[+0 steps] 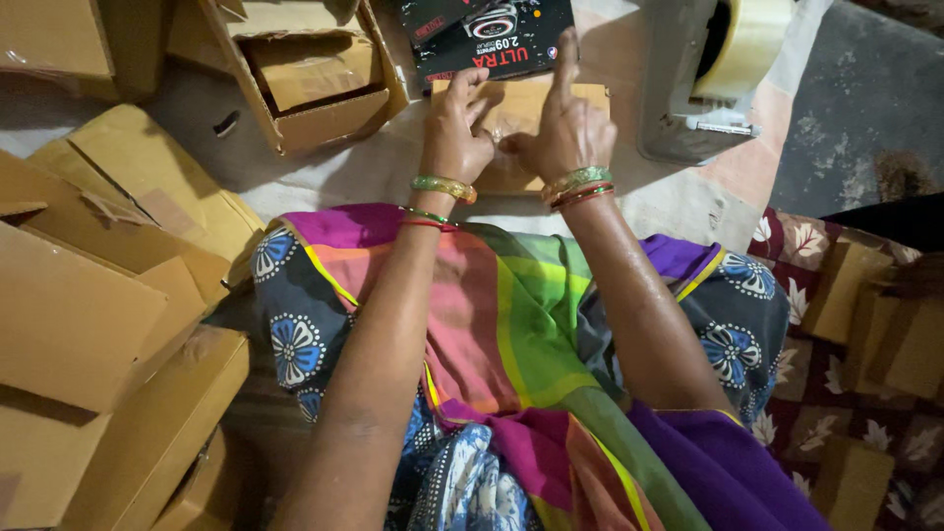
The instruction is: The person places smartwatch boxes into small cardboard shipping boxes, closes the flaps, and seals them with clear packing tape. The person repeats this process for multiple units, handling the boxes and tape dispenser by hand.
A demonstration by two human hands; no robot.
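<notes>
A small brown cardboard box [513, 106] lies on the floor in front of my knees. Both hands rest on its top. My left hand [455, 128] presses down on the left part with fingers spread. My right hand [565, 123] presses the right part, its index finger stretched forward over the far edge. Clear tape seems to shine on the lid between the hands. Bangles ring both wrists. Just beyond the box lies a black printed carton [489, 37].
A grey tape dispenser [703, 84] with a roll of clear tape stands at the upper right. An open cardboard carton [305, 74] holding smaller boxes sits upper left. Flat and folded cardboard boxes [98, 324] pile up on the left. My lap wears colourful cloth [521, 344].
</notes>
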